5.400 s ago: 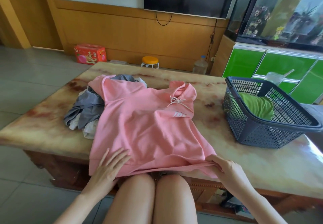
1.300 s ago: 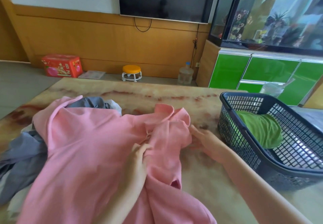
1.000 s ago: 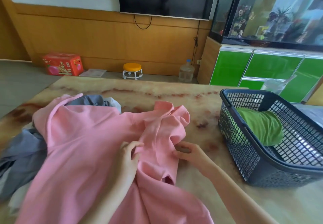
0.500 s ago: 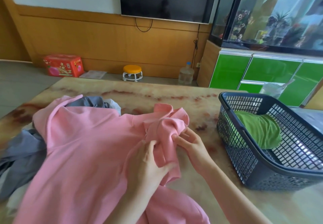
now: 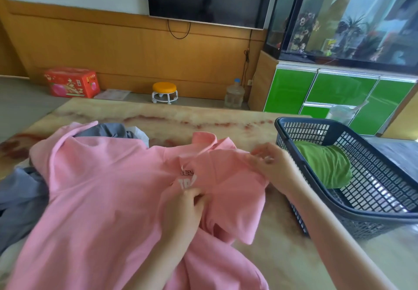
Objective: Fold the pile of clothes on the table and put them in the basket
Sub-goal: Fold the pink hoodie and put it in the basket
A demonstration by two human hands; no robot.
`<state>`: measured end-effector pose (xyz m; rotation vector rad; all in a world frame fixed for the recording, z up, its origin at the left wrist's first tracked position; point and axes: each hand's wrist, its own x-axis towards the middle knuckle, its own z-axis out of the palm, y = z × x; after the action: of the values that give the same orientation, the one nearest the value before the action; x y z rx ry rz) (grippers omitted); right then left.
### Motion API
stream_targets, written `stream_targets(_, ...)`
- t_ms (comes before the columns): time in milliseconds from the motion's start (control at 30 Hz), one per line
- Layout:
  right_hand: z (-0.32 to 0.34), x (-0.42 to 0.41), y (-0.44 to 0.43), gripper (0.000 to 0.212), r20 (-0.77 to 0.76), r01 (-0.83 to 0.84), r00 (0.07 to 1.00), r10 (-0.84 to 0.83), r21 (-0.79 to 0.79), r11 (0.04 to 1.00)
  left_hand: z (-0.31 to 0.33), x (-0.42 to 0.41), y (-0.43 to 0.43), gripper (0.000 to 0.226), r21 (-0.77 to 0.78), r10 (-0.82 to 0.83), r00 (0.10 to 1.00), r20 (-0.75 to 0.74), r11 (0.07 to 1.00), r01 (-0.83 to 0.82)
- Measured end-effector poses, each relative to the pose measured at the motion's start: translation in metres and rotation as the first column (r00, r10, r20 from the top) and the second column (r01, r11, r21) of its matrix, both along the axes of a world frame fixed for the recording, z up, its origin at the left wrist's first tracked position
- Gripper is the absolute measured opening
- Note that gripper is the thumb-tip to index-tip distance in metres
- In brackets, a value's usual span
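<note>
Pink shirt lies spread on the table. Left hand pinches its middle by the white letters. Right hand, at 2 o'clock from it, pinches the shirt's edge. Basket at 3 o'clock holds green cloth. Grey clothes lie at 9 o'clock.

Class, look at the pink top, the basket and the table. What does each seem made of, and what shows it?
The pink top looks a soft matt knit, probably cotton jersey: it creases and drapes limply. The basket looks dark moulded plastic, slightly glossy, with an even grid of holes. The table looks polished stone, perhaps marble: cream, red veins, a sheen.
</note>
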<state>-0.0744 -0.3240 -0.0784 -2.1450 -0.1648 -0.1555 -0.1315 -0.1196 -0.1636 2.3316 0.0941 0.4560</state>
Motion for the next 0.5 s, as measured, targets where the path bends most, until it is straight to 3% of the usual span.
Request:
stream_targets(67, -0.030, -0.010, -0.007, 0.050, -0.198, -0.093, 0.976, 0.092, 0.003, 0.996, -0.007, -0.004, 0.002, 0.016, 0.009, 0.034, 0.998, -0.053, 0.999, -0.034)
stream_targets(167, -0.073, -0.027, -0.022, 0.059, -0.436, -0.086, 0.861, 0.262, 0.383, 0.920, -0.014, -0.007, 0.012, 0.016, 0.039, 0.105, 0.989, -0.103, 0.994, -0.101)
stream_targets(233, -0.088, -0.039, -0.030, 0.049, -0.401, -0.169, 0.818, 0.411, 0.516, 0.840, -0.017, -0.007, 0.016, 0.016, -0.010, 0.081, 0.990, -0.119, 0.997, -0.083)
stream_targets(300, -0.094, -0.047, -0.032, 0.054, -0.356, -0.224, 0.817, 0.453, 0.528, 0.819, -0.019, -0.004, 0.016, 0.011, -0.040, 0.057, 0.992, -0.112, 0.997, -0.062)
stream_targets(333, -0.094, -0.048, -0.032, 0.056, -0.334, -0.216, 0.841, 0.426, 0.516, 0.829, -0.019, -0.003, 0.014, 0.011, -0.063, 0.048, 0.996, -0.078, 0.997, -0.053)
stream_targets(433, -0.087, -0.044, -0.029, 0.062, -0.240, -0.150, 0.924, 0.298, 0.488, 0.860, -0.010, -0.007, 0.003, 0.040, -0.080, -0.046, 0.992, 0.121, 0.995, 0.056)
stream_targets(500, -0.078, -0.041, -0.026, 0.064, -0.208, -0.121, 0.945, 0.251, 0.489, 0.864, -0.002, -0.016, -0.008, 0.056, -0.064, -0.141, 0.979, 0.148, 0.986, 0.152)
